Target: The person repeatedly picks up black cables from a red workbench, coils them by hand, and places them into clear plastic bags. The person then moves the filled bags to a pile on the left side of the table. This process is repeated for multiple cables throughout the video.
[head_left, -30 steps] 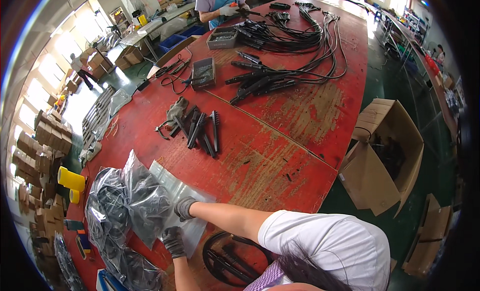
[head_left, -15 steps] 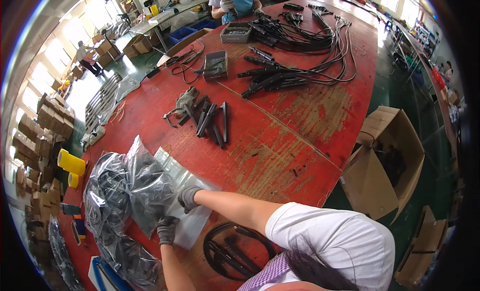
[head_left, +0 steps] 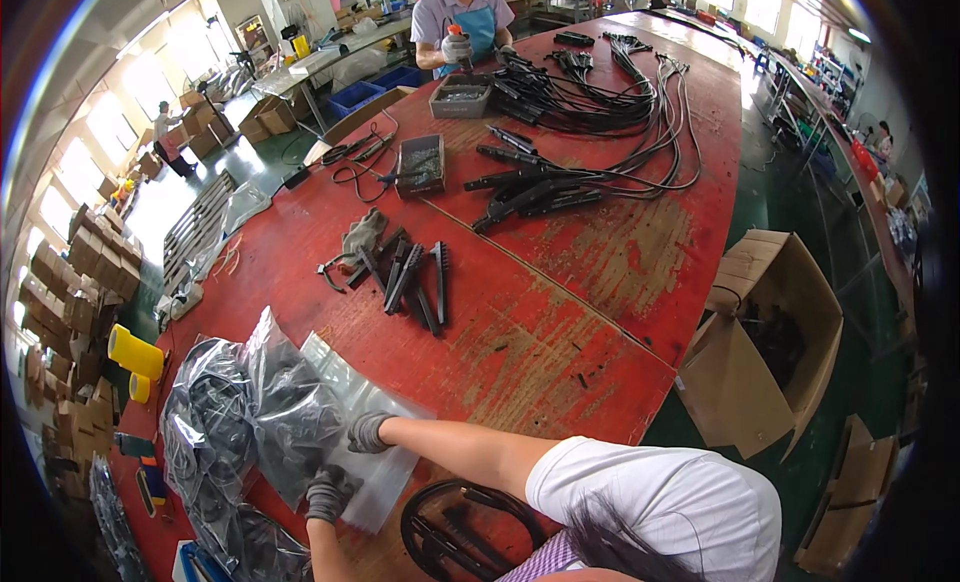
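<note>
Two gloved hands (head_left: 330, 493) (head_left: 369, 433) sit against one filled bag (head_left: 298, 410).

Filled bags (head_left: 293, 407) left of coiled cable (head_left: 408, 530) on table (head_left: 500, 322)

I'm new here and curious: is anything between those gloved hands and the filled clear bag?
Nothing visible is: the left hand and right hand are both at the right side of the filled clear bag, with flat clear plastic beside them.

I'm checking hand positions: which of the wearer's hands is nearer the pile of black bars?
The right. In the picture, the right hand, by the flat clear plastic, is below the black bars; the left hand is even lower, farther away.
</note>
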A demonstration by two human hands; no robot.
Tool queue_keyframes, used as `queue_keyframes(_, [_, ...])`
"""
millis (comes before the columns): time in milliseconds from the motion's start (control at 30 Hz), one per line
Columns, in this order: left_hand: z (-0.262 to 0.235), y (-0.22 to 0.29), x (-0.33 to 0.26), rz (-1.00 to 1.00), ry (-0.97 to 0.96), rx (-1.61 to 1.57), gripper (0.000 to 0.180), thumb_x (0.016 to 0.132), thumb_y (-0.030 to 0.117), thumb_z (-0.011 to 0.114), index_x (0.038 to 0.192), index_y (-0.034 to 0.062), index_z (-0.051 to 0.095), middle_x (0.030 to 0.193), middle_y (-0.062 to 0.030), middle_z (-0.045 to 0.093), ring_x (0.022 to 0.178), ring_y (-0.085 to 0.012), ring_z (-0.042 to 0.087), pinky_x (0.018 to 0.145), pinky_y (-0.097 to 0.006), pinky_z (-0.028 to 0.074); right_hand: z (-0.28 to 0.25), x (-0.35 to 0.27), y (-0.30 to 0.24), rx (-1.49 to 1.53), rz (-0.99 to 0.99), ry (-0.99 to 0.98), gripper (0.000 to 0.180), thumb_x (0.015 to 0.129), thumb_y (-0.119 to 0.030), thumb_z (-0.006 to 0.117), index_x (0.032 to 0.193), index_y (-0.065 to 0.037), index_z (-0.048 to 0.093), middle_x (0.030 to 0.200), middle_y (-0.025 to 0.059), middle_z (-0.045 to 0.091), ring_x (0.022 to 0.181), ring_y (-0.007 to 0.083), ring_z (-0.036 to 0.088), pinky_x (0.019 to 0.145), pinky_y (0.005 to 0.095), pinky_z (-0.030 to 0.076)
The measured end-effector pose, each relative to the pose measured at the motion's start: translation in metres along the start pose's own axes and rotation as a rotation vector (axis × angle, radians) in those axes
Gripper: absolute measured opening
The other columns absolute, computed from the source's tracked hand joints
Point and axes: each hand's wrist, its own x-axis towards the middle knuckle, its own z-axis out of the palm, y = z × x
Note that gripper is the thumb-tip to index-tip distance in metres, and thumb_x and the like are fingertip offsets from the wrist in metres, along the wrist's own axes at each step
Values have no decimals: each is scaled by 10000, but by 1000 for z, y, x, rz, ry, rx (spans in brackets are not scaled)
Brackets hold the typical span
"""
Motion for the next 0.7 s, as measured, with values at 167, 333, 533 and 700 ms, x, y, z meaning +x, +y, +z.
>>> queue_keyframes(167, [10, -38, -28, -258, 131, -129, 210, 767, 279, 580, 824, 80, 618, 857, -133, 607, 842, -329, 560, 781, -415, 440, 3, 7, 2, 83, -47, 14, 375, 824, -359, 461, 925, -48, 644, 931, 176, 621, 891, 332, 583, 794, 408, 434])
queue_keyframes(333, [-28, -17, -48, -326, 328, -184, 306, 726, 367, 660, 838, 89, 601, 871, -127, 576, 847, -319, 532, 747, -426, 425, 23, 39, 22, -108, -286, 281, 321, 808, -339, 512, 934, -69, 630, 959, 141, 607, 907, 297, 563, 817, 389, 422])
queue_keyframes(533, [-10, -26, -49, -329, 748, 3, 204, 800, 227, 579, 951, 93, 557, 925, -133, 592, 843, -331, 553, 737, -425, 429, -2, -27, -12, -157, -525, 746, 172, 765, -229, 608, 900, -125, 585, 961, 87, 575, 971, 266, 492, 840, 390, 395])
queue_keyframes(700, [-24, -15, -33, -322, 753, -106, 125, 825, 196, 523, 892, 91, 532, 811, -166, 567, 743, -357, 554, 643, -446, 437, -9, -38, -31, -584, -494, 669, 264, 786, -197, 546, 1039, -212, 621, 1161, 55, 518, 1105, 243, 449, 922, 375, 357])
